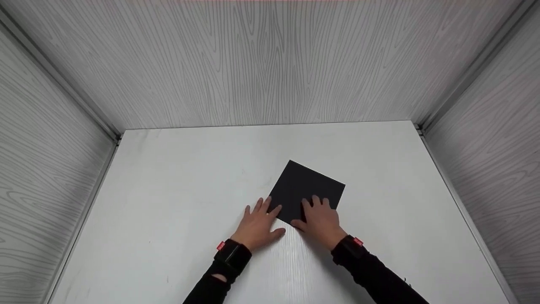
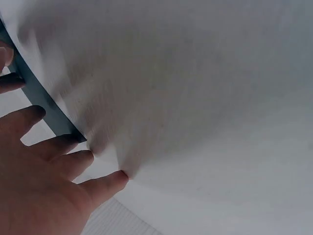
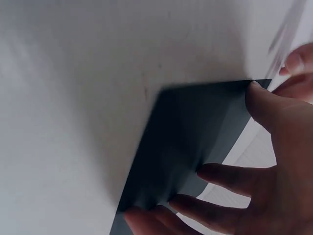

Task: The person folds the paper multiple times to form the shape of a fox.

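A black square sheet [image 1: 301, 181], looking like paper, lies flat on the white table, turned so that one corner points away from me. My left hand [image 1: 256, 229] has its fingers spread over the sheet's left corner; the index fingertip touches it and the thumb stays off it, on the table side. On the near right part of the sheet rests my right hand [image 1: 321, 220], fingertips down and thumb by the near edge. In the right wrist view its fingers [image 3: 227, 178] lie apart on the dark surface, slightly bent. Neither hand grips anything.
The white tabletop [image 1: 181, 181] spreads around the sheet. A grey wood-grain panel [image 1: 270, 63] rises behind it, with side panels at the left [image 1: 46, 169] and right [image 1: 493, 147]. Both wrists wear black bands [image 1: 234, 255].
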Tool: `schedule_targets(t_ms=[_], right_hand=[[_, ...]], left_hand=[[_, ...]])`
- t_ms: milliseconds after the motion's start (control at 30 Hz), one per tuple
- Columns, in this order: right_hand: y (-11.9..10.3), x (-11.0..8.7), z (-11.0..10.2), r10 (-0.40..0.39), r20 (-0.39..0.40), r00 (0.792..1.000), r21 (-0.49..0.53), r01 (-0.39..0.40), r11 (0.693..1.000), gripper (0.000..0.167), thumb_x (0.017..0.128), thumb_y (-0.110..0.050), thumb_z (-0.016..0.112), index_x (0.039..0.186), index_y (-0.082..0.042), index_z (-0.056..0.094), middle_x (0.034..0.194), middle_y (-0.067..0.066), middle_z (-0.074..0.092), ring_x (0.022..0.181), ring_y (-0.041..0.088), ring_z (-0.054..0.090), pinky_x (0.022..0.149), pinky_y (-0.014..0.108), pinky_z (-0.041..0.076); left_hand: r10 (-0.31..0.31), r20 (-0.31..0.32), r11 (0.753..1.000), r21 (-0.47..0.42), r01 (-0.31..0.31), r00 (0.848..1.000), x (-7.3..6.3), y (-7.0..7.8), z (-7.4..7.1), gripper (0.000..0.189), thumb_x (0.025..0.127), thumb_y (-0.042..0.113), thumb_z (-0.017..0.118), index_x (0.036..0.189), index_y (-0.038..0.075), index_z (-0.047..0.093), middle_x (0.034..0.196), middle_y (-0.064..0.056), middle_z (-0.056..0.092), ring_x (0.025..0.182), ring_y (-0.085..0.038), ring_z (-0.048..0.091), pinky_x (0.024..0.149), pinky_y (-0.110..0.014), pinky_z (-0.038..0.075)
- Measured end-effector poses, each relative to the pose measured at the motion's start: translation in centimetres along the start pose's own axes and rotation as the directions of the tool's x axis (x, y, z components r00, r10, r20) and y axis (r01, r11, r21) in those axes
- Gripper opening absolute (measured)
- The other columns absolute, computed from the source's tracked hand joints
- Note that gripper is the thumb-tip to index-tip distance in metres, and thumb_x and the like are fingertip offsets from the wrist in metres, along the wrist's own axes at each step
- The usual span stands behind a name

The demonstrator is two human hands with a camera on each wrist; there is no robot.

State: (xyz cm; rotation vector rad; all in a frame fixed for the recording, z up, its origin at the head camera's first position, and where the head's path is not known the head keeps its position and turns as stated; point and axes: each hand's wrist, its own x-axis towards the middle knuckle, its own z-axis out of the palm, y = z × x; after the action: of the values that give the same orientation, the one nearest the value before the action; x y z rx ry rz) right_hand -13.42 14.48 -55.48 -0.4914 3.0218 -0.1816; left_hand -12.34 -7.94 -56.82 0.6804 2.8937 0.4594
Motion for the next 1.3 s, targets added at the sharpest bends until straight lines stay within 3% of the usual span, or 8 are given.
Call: schedule_targets(t_ms=[100,233,367,533,733,867,1133,1300], right_hand=[[1.4,0.5,-0.1,-0.081,-0.014,0.997,0.024,0.081,0.996,0.076,0.093,-0.058,0.07,0.146,-0.005,0.057,0.15,0.026,0.049,0.137,0.051,0.044,0.095,0.064,0.051],[4.0,1.5,-0.5,-0.193,0.021,0.981,0.119,0.189,0.975,0.081,0.091,-0.057,0.073,0.155,-0.014,0.05,0.164,0.02,0.034,0.152,0.049,0.022,0.111,0.07,0.033],[6.1,2.2,-0.7,-0.228,0.082,0.97,0.178,0.211,0.961,0.089,0.088,-0.061,0.075,0.159,-0.019,0.043,0.169,0.016,0.025,0.156,0.044,0.01,0.116,0.07,0.024],[7.1,2.3,-0.5,-0.234,0.12,0.965,0.175,0.211,0.962,0.092,0.087,-0.062,0.075,0.16,-0.016,0.042,0.169,0.017,0.024,0.156,0.045,0.011,0.117,0.068,0.023],[6.5,1.5,-0.4,-0.216,0.11,0.97,0.191,0.192,0.963,0.092,0.086,-0.06,0.077,0.158,-0.012,0.044,0.167,0.022,0.026,0.154,0.05,0.016,0.116,0.068,0.025],[6.0,1.0,0.0,-0.183,0.11,0.977,0.162,0.164,0.973,0.094,0.087,-0.064,0.074,0.158,-0.012,0.043,0.167,0.022,0.026,0.153,0.05,0.019,0.114,0.069,0.027],[5.4,0.1,0.8,-0.153,0.098,0.983,0.105,0.143,0.984,0.096,0.088,-0.068,0.069,0.159,-0.009,0.041,0.166,0.023,0.028,0.152,0.05,0.023,0.112,0.071,0.029],[5.1,-0.3,0.8,-0.156,0.099,0.983,0.101,0.146,0.984,0.095,0.088,-0.066,0.07,0.158,-0.008,0.042,0.166,0.024,0.029,0.151,0.051,0.024,0.112,0.071,0.029]], left_hand=[[-0.008,0.004,1.0,-0.003,0.008,1.0,-0.3,-0.5,0.0,0.069,0.097,0.057,0.061,0.15,0.014,0.056,0.161,-0.021,0.038,0.15,-0.044,0.032,0.114,-0.067,0.032],[-0.064,0.012,0.997,-0.036,0.064,0.998,-0.5,-1.2,-0.2,0.077,0.096,0.067,0.057,0.149,0.011,0.057,0.162,-0.02,0.037,0.152,-0.043,0.029,0.116,-0.067,0.027],[-0.101,0.027,0.993,-0.065,0.103,0.994,-0.5,-1.6,-0.5,0.088,0.093,0.075,0.053,0.149,0.007,0.055,0.163,-0.02,0.036,0.153,-0.041,0.027,0.118,-0.067,0.024],[-0.095,0.032,0.993,-0.068,0.097,0.995,-0.3,-1.5,-0.4,0.095,0.091,0.08,0.049,0.157,0.012,0.046,0.164,-0.021,0.033,0.153,-0.043,0.025,0.118,-0.068,0.022],[-0.082,0.023,0.996,-0.041,0.082,0.996,-0.2,-1.1,0.0,0.096,0.088,0.083,0.051,0.158,0.019,0.045,0.166,-0.021,0.028,0.154,-0.046,0.02,0.115,-0.073,0.021],[-0.076,0.005,0.997,-0.028,0.077,0.997,-0.3,-0.7,0.3,0.094,0.088,0.078,0.058,0.157,0.016,0.047,0.167,-0.021,0.025,0.154,-0.047,0.019,0.114,-0.074,0.023],[-0.127,-0.018,0.99,-0.06,0.126,0.992,-0.5,0.0,0.6,0.096,0.088,0.073,0.064,0.158,0.01,0.043,0.168,-0.023,0.023,0.153,-0.049,0.018,0.115,-0.073,0.02],[-0.122,-0.046,0.992,-0.02,0.121,0.991,-0.7,0.3,1.1,0.098,0.085,0.069,0.071,0.158,0.009,0.043,0.166,-0.024,0.025,0.153,-0.049,0.02,0.114,-0.074,0.022]])
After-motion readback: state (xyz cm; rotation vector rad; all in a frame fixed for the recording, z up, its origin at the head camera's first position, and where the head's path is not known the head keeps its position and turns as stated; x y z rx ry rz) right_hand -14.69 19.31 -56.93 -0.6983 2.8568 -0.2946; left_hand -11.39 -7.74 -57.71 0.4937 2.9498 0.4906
